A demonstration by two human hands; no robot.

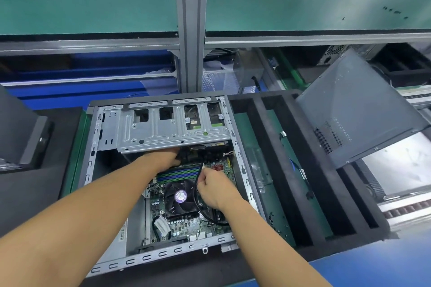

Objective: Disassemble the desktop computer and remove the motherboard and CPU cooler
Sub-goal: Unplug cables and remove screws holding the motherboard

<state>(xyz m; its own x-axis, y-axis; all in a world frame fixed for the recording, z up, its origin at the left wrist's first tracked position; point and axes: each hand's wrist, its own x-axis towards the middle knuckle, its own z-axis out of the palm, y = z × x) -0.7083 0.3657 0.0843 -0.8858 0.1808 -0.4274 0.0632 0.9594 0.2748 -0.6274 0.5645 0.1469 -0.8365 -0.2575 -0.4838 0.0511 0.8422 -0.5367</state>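
Motherboard (186,226) lies below as right hand (211,187) pinches black cable (199,171); left hand (166,157) reaches under drive cage (168,133), grip unseen.

Single head-worn view looks forward and steeply down, close over the open computer case (163,193)

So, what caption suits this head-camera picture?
A person's left hand reaches under the grey metal drive cage while the right hand pinches a black cable beside the black CPU cooler.
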